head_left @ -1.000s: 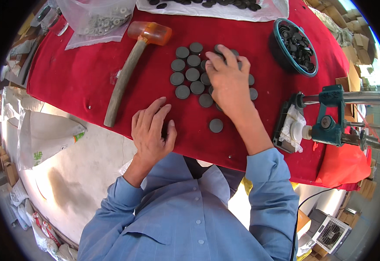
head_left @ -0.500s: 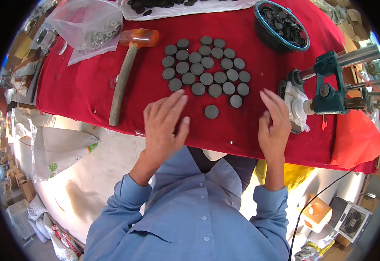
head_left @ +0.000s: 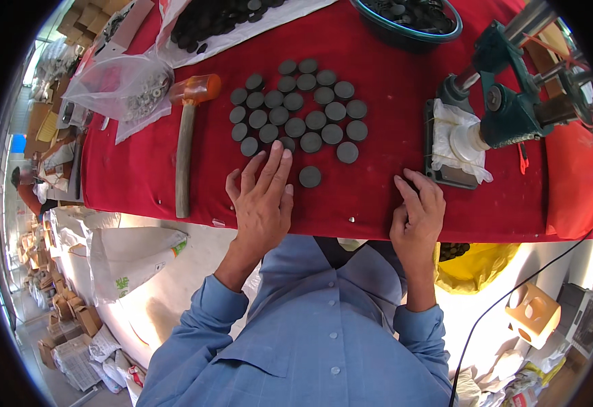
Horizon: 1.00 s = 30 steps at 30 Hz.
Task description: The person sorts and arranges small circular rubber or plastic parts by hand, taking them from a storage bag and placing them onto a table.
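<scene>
Flat, round black discs (head_left: 295, 127) lie in a loose cluster on the red cloth. My left hand (head_left: 262, 203) is palm down with its fingers stretched, the middle fingertips over or against a disc (head_left: 287, 144) at the cluster's near edge. One disc (head_left: 310, 176) sits by itself, just right of that hand. Farther right, my right hand (head_left: 418, 214) rests low over the cloth near the table's front edge, its fingers apart and a little bent, with nothing in it. The nearest thing to it is the green hand press (head_left: 507, 112) with a white round piece (head_left: 468, 141).
Left of the discs lies a mallet (head_left: 184, 149) with an orange head. Behind it are a clear bag (head_left: 123, 85) of small metal parts and a white sheet (head_left: 242, 34) heaped with black pieces. A dark bowl (head_left: 402, 34) of black pieces stands at the back.
The whole view has turned and shifted. My left hand now reaches the near edge of the cluster, covering part of a disc. My right hand's fingers are more bent and lower toward the cloth.
</scene>
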Available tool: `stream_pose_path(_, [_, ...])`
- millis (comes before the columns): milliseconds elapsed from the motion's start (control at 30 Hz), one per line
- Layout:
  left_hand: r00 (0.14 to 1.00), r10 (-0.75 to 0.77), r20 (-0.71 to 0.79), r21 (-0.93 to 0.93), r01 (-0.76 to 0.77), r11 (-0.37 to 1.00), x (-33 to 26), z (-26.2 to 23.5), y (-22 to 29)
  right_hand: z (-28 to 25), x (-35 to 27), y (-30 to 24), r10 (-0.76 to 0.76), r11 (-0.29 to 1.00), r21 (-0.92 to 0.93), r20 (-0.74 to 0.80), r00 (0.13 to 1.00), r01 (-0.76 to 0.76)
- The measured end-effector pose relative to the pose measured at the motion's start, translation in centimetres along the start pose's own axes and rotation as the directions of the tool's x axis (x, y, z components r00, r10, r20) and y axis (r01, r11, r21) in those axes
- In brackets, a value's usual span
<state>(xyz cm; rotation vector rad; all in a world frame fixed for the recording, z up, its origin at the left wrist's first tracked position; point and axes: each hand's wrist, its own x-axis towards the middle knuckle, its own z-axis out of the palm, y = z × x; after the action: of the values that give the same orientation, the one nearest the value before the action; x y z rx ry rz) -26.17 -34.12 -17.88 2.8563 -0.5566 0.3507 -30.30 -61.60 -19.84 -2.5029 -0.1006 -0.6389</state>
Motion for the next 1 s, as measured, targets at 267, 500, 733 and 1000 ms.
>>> stream_pose_path(267, [0.993,0.12,0.012,-0.117,-0.118,0.986,-1.3,-0.5,1.5,0.0,-0.1,-0.3,-0.003,1.0,-0.007,0.024,1.0,0.003])
stream_pose_path(500, [0.991,0.094,0.095,-0.065,-0.088,0.994,-1.9,-0.3,2.5,0.1,0.0,-0.3,-0.001,1.0,-0.027,0.026,1.0,0.001])
stream_pose_path(733, [0.99,0.087,0.111,-0.14,-0.071,0.988,-2.0,-0.1,2.6,0.0,0.6,-1.0,0.036,0.986,0.163,-0.007,0.999,-0.034])
stream_pose_path(1000, [0.985,-0.033,-0.171,-0.29,-0.018,0.957,1.3,0.6,1.0,4.1,5.7,-3.6,-0.028,0.975,0.223,0.092,0.995,0.006])
